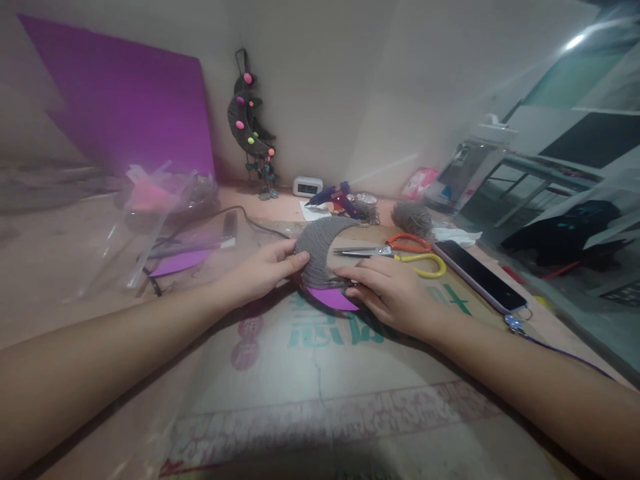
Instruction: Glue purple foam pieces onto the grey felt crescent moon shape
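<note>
My left hand (267, 267) grips a crescent moon shape (316, 250) by its left side, thumb on the front. Grey yarn is wound closely over most of it; its lower end shows bare purple (334, 298). My right hand (393, 290) has its fingers bent around the lower part of the crescent, where the grey winding meets the purple. Whether a strand of yarn lies between those fingers is too blurred to tell. Just beyond the right hand lie scissors (367, 252) with one orange and one yellow handle.
Under the hands lies printed cardboard (280, 413). Behind are a glue gun (336, 197), a small digital clock (307, 187) and a ball of grey yarn (413, 219). A phone (480, 277) rests at right. A decorated moon hanging (245, 123) and purple sheet (135, 100) stand against the wall.
</note>
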Action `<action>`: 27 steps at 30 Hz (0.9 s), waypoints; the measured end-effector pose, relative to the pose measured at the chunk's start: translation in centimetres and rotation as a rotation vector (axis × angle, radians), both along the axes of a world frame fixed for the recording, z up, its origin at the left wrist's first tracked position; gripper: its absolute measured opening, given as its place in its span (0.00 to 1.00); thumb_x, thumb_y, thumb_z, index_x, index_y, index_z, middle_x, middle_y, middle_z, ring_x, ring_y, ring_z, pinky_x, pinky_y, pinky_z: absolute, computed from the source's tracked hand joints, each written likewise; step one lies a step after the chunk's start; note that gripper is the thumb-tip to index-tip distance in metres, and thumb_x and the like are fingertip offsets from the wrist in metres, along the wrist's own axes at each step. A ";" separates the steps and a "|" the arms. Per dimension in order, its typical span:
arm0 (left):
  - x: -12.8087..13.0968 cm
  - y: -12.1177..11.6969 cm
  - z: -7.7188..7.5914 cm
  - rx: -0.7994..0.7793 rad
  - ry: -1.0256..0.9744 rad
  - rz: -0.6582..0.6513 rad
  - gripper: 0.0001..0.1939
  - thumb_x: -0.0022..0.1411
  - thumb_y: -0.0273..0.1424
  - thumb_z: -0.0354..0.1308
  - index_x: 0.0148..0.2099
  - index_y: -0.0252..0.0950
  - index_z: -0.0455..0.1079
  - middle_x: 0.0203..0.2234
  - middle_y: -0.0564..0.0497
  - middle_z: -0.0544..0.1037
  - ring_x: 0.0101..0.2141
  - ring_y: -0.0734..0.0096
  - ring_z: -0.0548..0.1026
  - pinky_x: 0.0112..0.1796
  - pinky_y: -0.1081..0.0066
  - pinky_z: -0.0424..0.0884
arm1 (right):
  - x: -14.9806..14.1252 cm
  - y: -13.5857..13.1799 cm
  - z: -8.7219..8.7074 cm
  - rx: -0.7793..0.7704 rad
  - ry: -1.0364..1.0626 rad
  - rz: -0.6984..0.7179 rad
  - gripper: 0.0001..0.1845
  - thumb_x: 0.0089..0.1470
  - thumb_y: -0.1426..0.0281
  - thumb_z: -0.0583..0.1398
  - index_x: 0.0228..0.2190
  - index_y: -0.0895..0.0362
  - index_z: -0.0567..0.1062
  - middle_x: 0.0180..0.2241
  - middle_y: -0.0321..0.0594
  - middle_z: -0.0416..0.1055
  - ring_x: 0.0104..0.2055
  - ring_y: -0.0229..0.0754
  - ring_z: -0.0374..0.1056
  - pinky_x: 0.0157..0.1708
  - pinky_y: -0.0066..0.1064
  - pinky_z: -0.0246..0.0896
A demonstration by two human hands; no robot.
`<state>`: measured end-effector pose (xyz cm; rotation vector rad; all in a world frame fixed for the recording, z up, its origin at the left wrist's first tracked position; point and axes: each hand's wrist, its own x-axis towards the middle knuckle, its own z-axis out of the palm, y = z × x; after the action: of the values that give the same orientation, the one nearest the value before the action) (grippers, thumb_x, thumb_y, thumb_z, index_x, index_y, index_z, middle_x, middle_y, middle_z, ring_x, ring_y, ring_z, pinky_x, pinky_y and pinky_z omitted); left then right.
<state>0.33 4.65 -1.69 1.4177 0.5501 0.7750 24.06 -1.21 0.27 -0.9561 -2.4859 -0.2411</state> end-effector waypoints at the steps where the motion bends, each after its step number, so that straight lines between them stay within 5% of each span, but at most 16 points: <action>1: 0.0 0.0 0.0 -0.001 -0.002 -0.002 0.16 0.61 0.37 0.58 0.48 0.34 0.72 0.38 0.47 0.79 0.33 0.71 0.74 0.39 0.70 0.69 | 0.0 0.0 0.0 -0.012 0.006 0.001 0.14 0.62 0.67 0.54 0.46 0.57 0.72 0.34 0.43 0.75 0.35 0.42 0.68 0.35 0.33 0.62; 17: -0.2 0.2 -0.3 -0.001 0.027 -0.039 0.17 0.62 0.38 0.56 0.50 0.35 0.71 0.39 0.47 0.79 0.34 0.69 0.75 0.41 0.67 0.70 | -0.3 0.0 0.2 0.026 0.049 0.047 0.14 0.63 0.66 0.53 0.41 0.58 0.76 0.26 0.40 0.72 0.28 0.37 0.66 0.28 0.28 0.59; 27: -0.2 0.1 0.1 0.039 0.046 0.017 0.17 0.62 0.39 0.57 0.49 0.35 0.72 0.40 0.47 0.79 0.35 0.68 0.75 0.41 0.67 0.70 | 0.2 -0.3 0.0 -0.068 0.258 -0.060 0.16 0.62 0.65 0.54 0.49 0.55 0.70 0.39 0.43 0.74 0.38 0.42 0.69 0.39 0.34 0.64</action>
<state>0.17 4.79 -1.62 1.4713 0.5860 0.7716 24.21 -1.46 0.23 -1.0207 -2.2441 -0.0482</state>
